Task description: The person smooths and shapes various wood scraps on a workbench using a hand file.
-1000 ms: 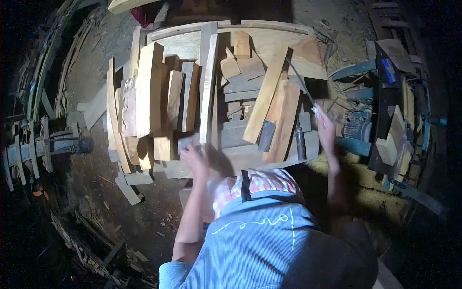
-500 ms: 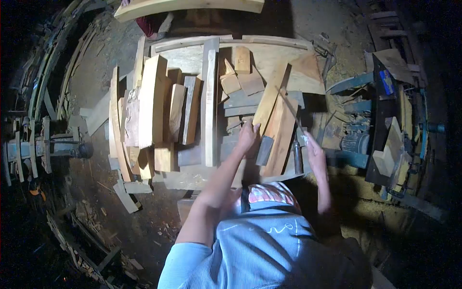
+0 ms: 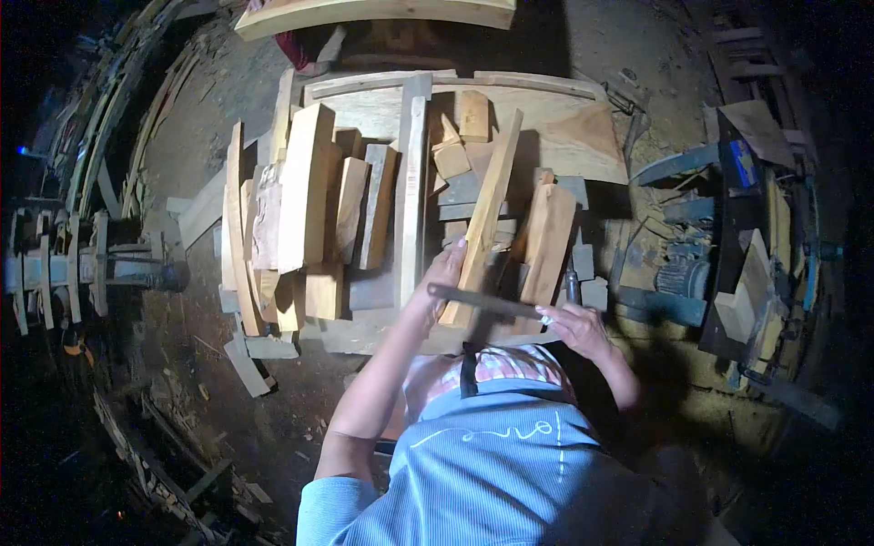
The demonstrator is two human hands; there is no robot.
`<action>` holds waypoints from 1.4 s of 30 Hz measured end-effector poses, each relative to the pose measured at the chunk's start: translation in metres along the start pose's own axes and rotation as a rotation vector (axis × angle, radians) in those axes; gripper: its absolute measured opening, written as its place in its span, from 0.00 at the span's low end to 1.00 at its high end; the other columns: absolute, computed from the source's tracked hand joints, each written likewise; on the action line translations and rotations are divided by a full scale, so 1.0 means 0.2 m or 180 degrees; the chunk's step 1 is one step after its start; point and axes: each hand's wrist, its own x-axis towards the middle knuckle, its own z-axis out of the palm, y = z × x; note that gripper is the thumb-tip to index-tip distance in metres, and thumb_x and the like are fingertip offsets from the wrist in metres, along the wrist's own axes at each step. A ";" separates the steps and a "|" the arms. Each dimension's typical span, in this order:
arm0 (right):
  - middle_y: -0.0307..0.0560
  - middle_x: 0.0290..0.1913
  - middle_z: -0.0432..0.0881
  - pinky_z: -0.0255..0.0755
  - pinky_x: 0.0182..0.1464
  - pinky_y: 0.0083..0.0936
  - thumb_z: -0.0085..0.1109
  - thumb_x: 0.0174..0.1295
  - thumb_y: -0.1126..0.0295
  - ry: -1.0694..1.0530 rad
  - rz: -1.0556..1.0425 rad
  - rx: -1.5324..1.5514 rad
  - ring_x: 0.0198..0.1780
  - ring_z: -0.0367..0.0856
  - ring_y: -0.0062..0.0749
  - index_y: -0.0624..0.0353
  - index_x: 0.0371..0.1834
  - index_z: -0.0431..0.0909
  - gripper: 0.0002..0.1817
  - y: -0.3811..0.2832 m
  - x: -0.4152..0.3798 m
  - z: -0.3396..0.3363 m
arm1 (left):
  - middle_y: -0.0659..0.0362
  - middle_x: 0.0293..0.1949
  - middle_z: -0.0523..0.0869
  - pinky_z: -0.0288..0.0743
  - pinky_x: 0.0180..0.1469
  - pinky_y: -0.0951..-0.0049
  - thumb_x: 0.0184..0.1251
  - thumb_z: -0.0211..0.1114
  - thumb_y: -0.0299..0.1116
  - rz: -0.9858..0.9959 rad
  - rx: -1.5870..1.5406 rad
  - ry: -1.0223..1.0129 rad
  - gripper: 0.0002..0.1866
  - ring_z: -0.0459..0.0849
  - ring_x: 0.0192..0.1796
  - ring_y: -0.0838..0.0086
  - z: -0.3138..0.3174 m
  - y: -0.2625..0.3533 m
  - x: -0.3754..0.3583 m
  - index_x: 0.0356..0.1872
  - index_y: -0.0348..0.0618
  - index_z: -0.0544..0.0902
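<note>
wooden plank (image 3: pixel 482 214) now gripped in your left hand (image 3: pixel 443 270); right hand (image 3: pixel 574 325) has swung its metal file (image 3: pixel 482 300) across; no writing readable.

Rough matt wood plank (image 3: pixel 484 214), dark metal file (image 3: pixel 482 301)

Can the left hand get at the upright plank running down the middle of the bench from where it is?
Probably yes: the left hand grips a slanted board right beside the upright plank, with nothing between them.
</note>
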 end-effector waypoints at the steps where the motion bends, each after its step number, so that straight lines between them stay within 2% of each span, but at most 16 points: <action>1: 0.46 0.43 0.81 0.75 0.29 0.27 0.54 0.58 0.72 0.0185 -0.0370 -0.0229 0.27 0.76 0.33 0.50 0.54 0.74 0.19 0.02 0.03 -0.01 | 0.56 0.43 0.78 0.75 0.37 0.73 0.69 0.45 0.52 0.0117 -0.0004 0.0050 0.29 0.77 0.40 0.76 -0.02 -0.03 0.01 0.61 0.40 0.65; 6: 0.48 0.39 0.82 0.77 0.33 0.29 0.54 0.60 0.70 0.1057 0.0677 0.0245 0.31 0.81 0.36 0.50 0.54 0.74 0.17 0.17 0.18 -0.07 | 0.62 0.25 0.76 0.72 0.20 0.76 0.69 0.44 0.52 -0.0388 -0.0466 0.0054 0.20 0.74 0.21 0.78 0.00 0.13 -0.19 0.44 0.45 0.72; 7: 0.48 0.39 0.82 0.77 0.33 0.29 0.54 0.60 0.70 0.1052 0.0657 0.0262 0.31 0.81 0.36 0.50 0.54 0.74 0.17 0.16 0.18 -0.08 | 0.62 0.25 0.76 0.72 0.20 0.76 0.69 0.44 0.52 -0.0382 -0.0464 0.0079 0.20 0.74 0.21 0.78 -0.01 0.10 -0.21 0.44 0.45 0.72; 9: 0.48 0.31 0.79 0.76 0.31 0.32 0.53 0.60 0.71 -0.0462 0.0218 -0.0886 0.26 0.77 0.38 0.48 0.55 0.74 0.18 0.14 0.15 -0.10 | 0.61 0.25 0.76 0.71 0.18 0.76 0.69 0.44 0.51 -0.0522 -0.0511 0.0016 0.21 0.74 0.20 0.78 -0.05 0.03 -0.22 0.47 0.45 0.72; 11: 0.47 0.25 0.75 0.75 0.31 0.35 0.53 0.60 0.73 -0.0304 -0.0122 -0.0633 0.22 0.73 0.35 0.46 0.54 0.75 0.18 0.17 0.21 -0.12 | 0.61 0.25 0.76 0.72 0.17 0.75 0.69 0.45 0.51 -0.0884 -0.0319 -0.0258 0.21 0.75 0.19 0.78 -0.09 0.05 -0.25 0.49 0.46 0.70; 13: 0.48 0.33 0.80 0.75 0.36 0.32 0.51 0.62 0.72 0.0278 -0.0344 -0.2013 0.29 0.78 0.34 0.50 0.54 0.75 0.17 0.46 0.29 -0.09 | 0.60 0.26 0.77 0.72 0.18 0.76 0.70 0.45 0.51 -0.0255 -0.0024 -0.0236 0.21 0.75 0.19 0.77 -0.11 -0.02 -0.29 0.51 0.44 0.70; 15: 0.51 0.44 0.80 0.73 0.45 0.28 0.48 0.64 0.70 0.1469 0.1069 0.0398 0.43 0.80 0.33 0.55 0.56 0.72 0.16 0.62 0.40 -0.19 | 0.59 0.29 0.78 0.73 0.20 0.78 0.70 0.44 0.50 -0.0480 -0.0065 -0.0336 0.23 0.76 0.23 0.79 -0.12 0.03 -0.41 0.54 0.42 0.70; 17: 0.53 0.52 0.77 0.69 0.52 0.25 0.45 0.67 0.67 0.1465 0.1398 0.0246 0.53 0.76 0.33 0.60 0.56 0.70 0.17 0.72 0.41 -0.31 | 0.55 0.48 0.77 0.69 0.53 0.75 0.74 0.37 0.44 -0.0547 0.0534 -0.0470 0.25 0.75 0.46 0.73 -0.12 0.05 -0.48 0.62 0.38 0.64; 22: 0.51 0.52 0.77 0.68 0.55 0.23 0.45 0.67 0.65 0.1277 0.1088 0.0615 0.54 0.76 0.34 0.61 0.55 0.72 0.17 0.54 0.39 -0.21 | 0.54 0.47 0.79 0.70 0.51 0.71 0.73 0.41 0.44 -0.1238 0.0571 -0.0044 0.23 0.77 0.44 0.72 -0.15 0.04 -0.52 0.62 0.42 0.66; 25: 0.50 0.52 0.77 0.69 0.54 0.24 0.47 0.65 0.67 0.0843 0.1160 0.0853 0.53 0.76 0.31 0.59 0.56 0.71 0.17 0.29 0.38 -0.17 | 0.54 0.42 0.80 0.72 0.46 0.73 0.72 0.44 0.44 -0.0409 0.1099 0.0104 0.23 0.77 0.43 0.74 -0.24 -0.11 -0.46 0.60 0.41 0.68; 27: 0.51 0.50 0.78 0.72 0.51 0.25 0.49 0.64 0.68 0.0507 0.0818 0.0884 0.49 0.79 0.32 0.57 0.54 0.73 0.16 0.12 0.33 -0.17 | 0.52 0.48 0.79 0.70 0.52 0.73 0.71 0.44 0.47 -0.0725 0.1250 -0.0218 0.26 0.76 0.53 0.71 -0.19 0.16 -0.54 0.61 0.40 0.66; 29: 0.48 0.46 0.81 0.71 0.49 0.21 0.51 0.63 0.69 0.0069 0.0522 0.0776 0.47 0.79 0.25 0.60 0.54 0.74 0.16 0.01 0.27 -0.10 | 0.54 0.45 0.81 0.73 0.50 0.73 0.64 0.51 0.56 -0.1115 -0.0044 -0.0322 0.31 0.78 0.48 0.73 -0.25 0.11 -0.53 0.58 0.41 0.71; 33: 0.44 0.36 0.83 0.77 0.29 0.27 0.54 0.60 0.64 -0.0205 -0.0115 0.0520 0.31 0.81 0.27 0.45 0.51 0.78 0.15 -0.18 0.16 -0.02 | 0.54 0.46 0.79 0.75 0.46 0.73 0.67 0.47 0.56 -0.1053 -0.1121 -0.0546 0.30 0.78 0.48 0.73 -0.31 -0.07 -0.51 0.58 0.41 0.70; 35: 0.44 0.31 0.81 0.77 0.28 0.26 0.56 0.58 0.65 -0.0784 -0.0123 0.0469 0.31 0.82 0.29 0.44 0.53 0.76 0.17 -0.26 0.12 -0.04 | 0.50 0.44 0.82 0.80 0.43 0.66 0.64 0.50 0.56 -0.1802 -0.3226 -0.1837 0.29 0.83 0.41 0.66 -0.37 -0.25 -0.43 0.54 0.43 0.74; 36: 0.44 0.21 0.72 0.73 0.25 0.29 0.59 0.56 0.68 -0.0662 -0.0273 0.0864 0.21 0.75 0.33 0.48 0.52 0.76 0.19 -0.29 0.10 -0.02 | 0.50 0.43 0.82 0.82 0.34 0.66 0.65 0.48 0.57 -0.1934 -0.2825 -0.0728 0.28 0.85 0.36 0.66 -0.31 -0.24 -0.45 0.54 0.44 0.74; 42: 0.47 0.27 0.78 0.74 0.34 0.30 0.54 0.59 0.70 -0.1036 -0.0316 0.0915 0.29 0.79 0.32 0.49 0.53 0.75 0.17 -0.27 0.11 0.02 | 0.49 0.41 0.82 0.82 0.28 0.71 0.66 0.45 0.57 -0.1412 -0.2839 -0.0748 0.28 0.85 0.32 0.68 -0.30 -0.19 -0.48 0.55 0.46 0.72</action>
